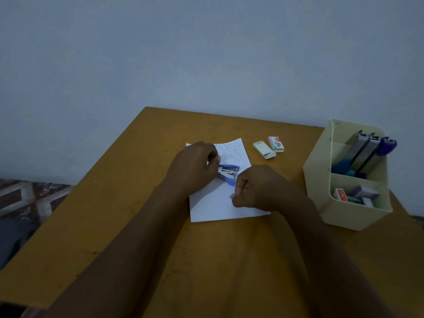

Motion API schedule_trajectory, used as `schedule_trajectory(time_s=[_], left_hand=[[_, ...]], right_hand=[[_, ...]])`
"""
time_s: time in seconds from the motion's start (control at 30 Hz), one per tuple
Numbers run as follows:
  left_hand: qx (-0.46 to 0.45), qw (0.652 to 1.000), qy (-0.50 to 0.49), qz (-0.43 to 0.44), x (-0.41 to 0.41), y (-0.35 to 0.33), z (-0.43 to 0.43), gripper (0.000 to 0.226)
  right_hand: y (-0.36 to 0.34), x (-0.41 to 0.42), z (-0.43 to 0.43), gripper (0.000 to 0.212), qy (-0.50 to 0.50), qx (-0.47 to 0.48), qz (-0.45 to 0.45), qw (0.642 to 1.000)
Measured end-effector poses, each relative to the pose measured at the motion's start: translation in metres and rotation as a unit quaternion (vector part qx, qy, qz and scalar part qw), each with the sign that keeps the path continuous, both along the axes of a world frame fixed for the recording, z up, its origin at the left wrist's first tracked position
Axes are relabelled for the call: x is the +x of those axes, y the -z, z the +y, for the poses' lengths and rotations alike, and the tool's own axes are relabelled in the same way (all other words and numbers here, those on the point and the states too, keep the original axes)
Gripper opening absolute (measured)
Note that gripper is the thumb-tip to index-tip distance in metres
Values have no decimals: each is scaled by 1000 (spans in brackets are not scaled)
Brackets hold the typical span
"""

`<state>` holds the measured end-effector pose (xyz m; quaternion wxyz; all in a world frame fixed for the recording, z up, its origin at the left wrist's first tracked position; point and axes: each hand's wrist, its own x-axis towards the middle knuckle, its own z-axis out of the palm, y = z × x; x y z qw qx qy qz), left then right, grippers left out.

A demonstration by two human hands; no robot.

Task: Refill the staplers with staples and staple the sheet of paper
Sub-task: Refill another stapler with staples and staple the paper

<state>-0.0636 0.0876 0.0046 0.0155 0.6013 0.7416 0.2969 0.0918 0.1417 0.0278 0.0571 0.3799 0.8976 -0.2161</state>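
Mustard-yellow table [114, 226] set against a pale blue wall [206, 53]: a person's left hand [195, 166] curls its fingers round one end of a small blue stapler [229, 172], which lies hinged open on a sheet of paper [211, 210] with its metal channel showing. Just right of that grip, the right hand [259, 187] pinches a short grey strip of staples [231, 196] close above the paper, near the stapler's free end. Beyond the right hand's pinch, on the bare table, lie 2 small cartons side by side: an open staple tray [264, 149] and a printed staple box [276, 144]. Well right of both grips stands a cream organiser [358, 212], with spare staplers [362, 152] leaning in its rear compartment and more boxes [355, 196] in its front compartment.
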Motion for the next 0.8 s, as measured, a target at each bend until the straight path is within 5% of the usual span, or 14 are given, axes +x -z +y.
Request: schedule_trajectory(time_s=[0.5, 0.8], left_hand=[[67, 981, 176, -46, 114, -56, -32, 13], [42, 941, 334, -35, 239, -67, -29, 13]], right_hand=[[-64, 129, -64, 9, 69, 57, 197, 976], [-73, 279, -113, 5, 194, 34, 127, 972]])
